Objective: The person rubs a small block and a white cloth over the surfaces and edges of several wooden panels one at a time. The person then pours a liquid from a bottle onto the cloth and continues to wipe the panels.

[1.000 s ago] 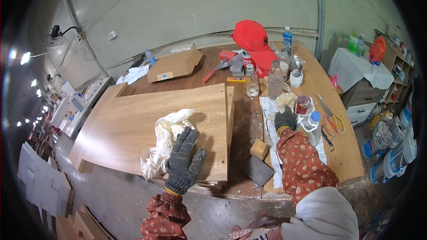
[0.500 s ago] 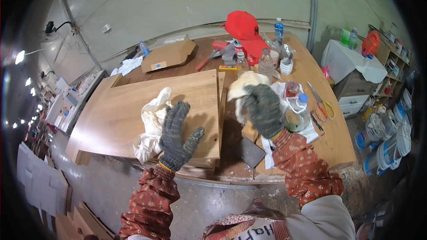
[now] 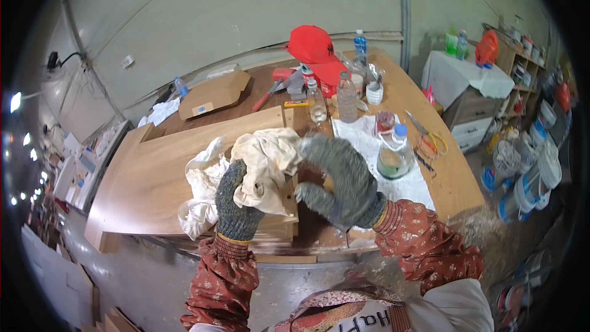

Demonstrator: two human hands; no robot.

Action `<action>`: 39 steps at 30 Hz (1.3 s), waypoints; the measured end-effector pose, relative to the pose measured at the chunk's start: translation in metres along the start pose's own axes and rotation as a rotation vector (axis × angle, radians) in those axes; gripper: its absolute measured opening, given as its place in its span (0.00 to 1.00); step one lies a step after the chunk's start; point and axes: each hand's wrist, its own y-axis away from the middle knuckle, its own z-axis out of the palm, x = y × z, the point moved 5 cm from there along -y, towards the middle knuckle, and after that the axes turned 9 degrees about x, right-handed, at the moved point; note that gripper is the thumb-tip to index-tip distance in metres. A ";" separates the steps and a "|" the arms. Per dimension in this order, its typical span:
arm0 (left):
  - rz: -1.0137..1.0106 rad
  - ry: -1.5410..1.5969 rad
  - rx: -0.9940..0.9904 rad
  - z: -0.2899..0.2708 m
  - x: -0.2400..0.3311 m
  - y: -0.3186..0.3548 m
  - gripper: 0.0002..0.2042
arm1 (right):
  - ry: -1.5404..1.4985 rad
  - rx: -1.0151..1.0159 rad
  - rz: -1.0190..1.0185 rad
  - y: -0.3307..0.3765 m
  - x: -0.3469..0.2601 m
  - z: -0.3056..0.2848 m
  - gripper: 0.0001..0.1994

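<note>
1. The wooden panel (image 3: 160, 178) lies flat across the workbench (image 3: 430, 166), filling its left side. Its near right corner is under our hands.
2. The cloth (image 3: 270, 160), cream and stained, is bunched above that corner, and a whiter part of it trails down onto the panel to the left.
3. Our right hand (image 3: 341, 181), in a grey knit glove, curls half closed beside the cloth. Its fingertips seem to touch the cloth's right edge, but the blur keeps us from telling whether it grips anything.
4. Our left hand (image 3: 239, 200), gloved the same way, is closed around the lower part of the cloth and holds it up.
5. A glass jar (image 3: 393, 157) with a blue cap stands on the white sheet just right of our right hand.
6. We judge the step in hand to be gathering the cloth into a pad for wiping the panel. The next move calls for a firm hold with both hands before the cloth meets the wood.
</note>
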 end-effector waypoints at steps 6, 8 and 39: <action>0.083 -0.433 -0.120 0.063 0.024 -0.012 0.26 | -0.627 -0.174 0.584 -0.005 0.046 0.036 0.35; 0.025 -0.269 -0.100 0.064 0.021 -0.021 0.24 | -0.718 -0.137 0.650 -0.005 0.060 0.044 0.34; 0.391 -1.209 0.047 -0.042 0.001 0.034 0.29 | 0.223 -0.011 0.576 -0.012 0.388 0.252 0.26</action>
